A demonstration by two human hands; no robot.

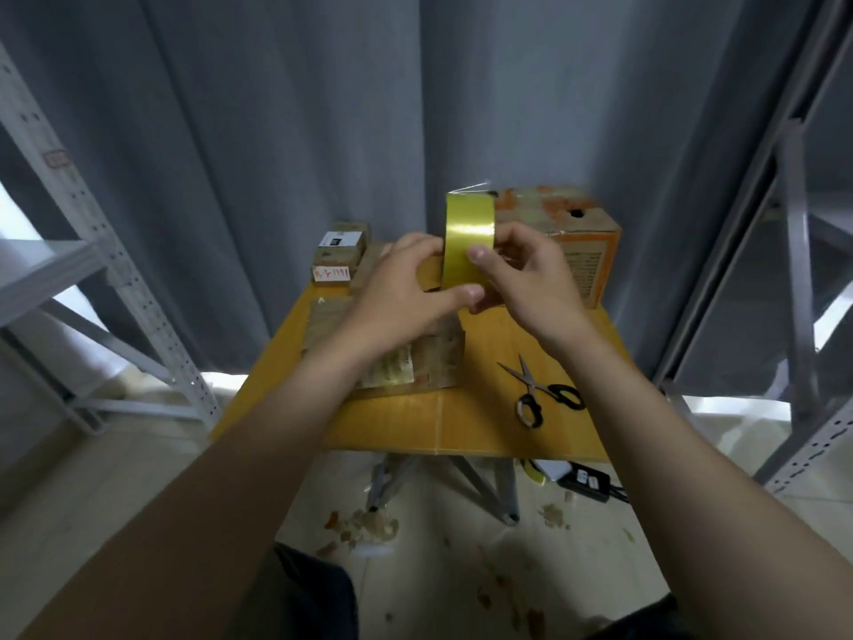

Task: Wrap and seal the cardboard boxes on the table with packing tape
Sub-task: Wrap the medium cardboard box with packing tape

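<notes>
Both hands clamped on yellow tape roll, left hand, right hand, above worktop, scissors near

Single head-worn wide-angle view, looking forward and down at arm's length onto small yellow-topped folding table, pleated grey curtain close behind

Dim, soft-focus; wide-angle edge bending; glare at floor level.

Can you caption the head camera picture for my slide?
Left hand and right hand hold a yellow tape roll above a cardboard box on the table, scissors nearby.
</notes>
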